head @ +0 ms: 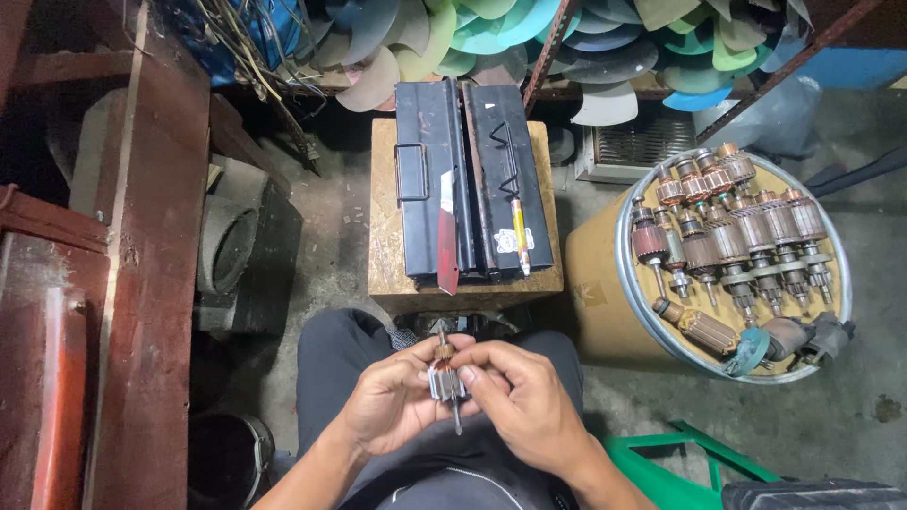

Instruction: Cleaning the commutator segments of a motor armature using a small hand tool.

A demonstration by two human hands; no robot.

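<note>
Nearest the camera, the person's left hand (392, 401) and right hand (520, 397) meet over the lap, both with fingers closed around a small motor armature (446, 378), its shaft standing roughly upright between the thumbs and its copper-coloured end uppermost. Just beyond the knees stands a wooden block (387, 255) bearing a dark metal toolbox (444, 142) with its two lid halves folded shut; a red-handled blade (448, 246) and a yellow pencil-like tool (519, 231) lie on top of it. To the right sits a round drum (605, 293) with a metal rim, its top holding many armatures (737, 236) laid side by side in rows, copper windings up and shafts pointing toward the person, with a few loose parts and a teal piece near the front edge. At the top of the view, a shelf is piled with fan blades (491, 33) in green, blue and grey. A green plastic frame (680, 463) lies at the lower right, and a reddish wooden bench (151, 283) runs along the left.
</note>
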